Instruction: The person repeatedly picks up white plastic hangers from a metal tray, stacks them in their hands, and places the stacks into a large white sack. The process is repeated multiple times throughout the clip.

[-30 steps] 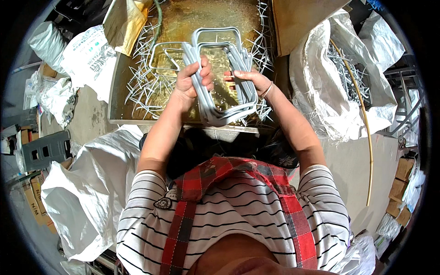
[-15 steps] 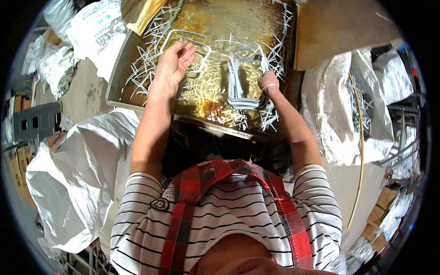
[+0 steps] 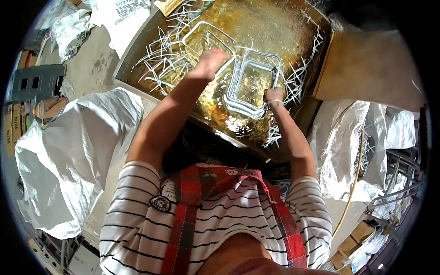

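Note:
A shallow metal tank [image 3: 137, 89] of clear, rippling water lies before me. My right hand [image 3: 274, 95] is closed at the right side of a stack of pale rectangular wire-like frames [image 3: 245, 109], partly in the water. My left hand [image 3: 211, 63] hovers over a single pale rectangular frame [image 3: 208, 24], its fingers stretched toward that frame's right side and slightly blurred; whether they touch it is hard to see. Thin pale strips [image 3: 158, 57] float in a tangle along the tank's left side, and more strips [image 3: 300, 75] line the right.
Brown board [image 3: 366, 68] stands along the tank's right side. Large white sacks lie at left [image 3: 68, 156] and right [image 3: 343, 146], the right one holding pale strips. A thin cane-like stick [image 3: 353, 188] leans there. A dark plastic crate [image 3: 39, 82] is farther left.
My view has turned, so the tank appears tilted. My left hand has moved right, from beside the single frame's left part toward its right side. My right hand stays at the stack.

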{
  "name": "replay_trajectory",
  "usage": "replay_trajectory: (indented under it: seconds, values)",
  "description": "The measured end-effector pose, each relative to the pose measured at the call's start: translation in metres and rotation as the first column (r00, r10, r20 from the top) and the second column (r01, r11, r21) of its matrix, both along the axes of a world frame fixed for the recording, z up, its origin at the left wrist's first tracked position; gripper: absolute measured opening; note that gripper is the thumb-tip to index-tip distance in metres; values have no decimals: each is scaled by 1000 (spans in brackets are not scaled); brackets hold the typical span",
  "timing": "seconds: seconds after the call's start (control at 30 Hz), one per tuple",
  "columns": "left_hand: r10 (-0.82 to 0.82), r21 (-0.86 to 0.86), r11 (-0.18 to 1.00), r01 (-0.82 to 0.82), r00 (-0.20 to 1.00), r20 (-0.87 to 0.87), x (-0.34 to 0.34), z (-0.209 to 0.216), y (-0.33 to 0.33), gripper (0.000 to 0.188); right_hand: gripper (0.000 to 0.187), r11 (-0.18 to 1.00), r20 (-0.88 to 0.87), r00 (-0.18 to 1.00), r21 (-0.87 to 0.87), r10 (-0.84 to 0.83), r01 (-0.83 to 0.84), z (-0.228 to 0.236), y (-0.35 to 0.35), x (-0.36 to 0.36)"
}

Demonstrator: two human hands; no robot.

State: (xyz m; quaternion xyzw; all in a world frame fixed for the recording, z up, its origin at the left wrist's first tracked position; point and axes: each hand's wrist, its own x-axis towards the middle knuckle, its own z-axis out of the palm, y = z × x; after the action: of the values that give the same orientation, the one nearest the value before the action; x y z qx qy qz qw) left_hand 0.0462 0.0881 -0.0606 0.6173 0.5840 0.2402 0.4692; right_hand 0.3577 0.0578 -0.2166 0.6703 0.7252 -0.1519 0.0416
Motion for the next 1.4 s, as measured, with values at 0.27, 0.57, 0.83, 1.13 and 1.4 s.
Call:
replay_trajectory:
  seconds: [0.27,0.57,0.83,1.13,1.4]
  values:
    - [152,-232,973,-17,803,577,38,-3,3,51,14,844,-632,701,133,-331,519,134,4,-37]
    - [133,518,838,-170,985,110,22,231,47,44,24,930,-980,196,93,23,356,311,65,-86]
    - [495,836,536,119,758,-425,-185,458,-204,39,64,928,-964,37,242,262,-283,493,-17,-305]
    - [622,592,741,-317,-7,-783,-317,435,-408,45,99,800,-675,548,107,494,-591,433,-187,-508]
    - [55,-189,901,-391,534,-844,-341,363,-399,17,26,759,-718,312,456,623,-465,445,-200,-484]
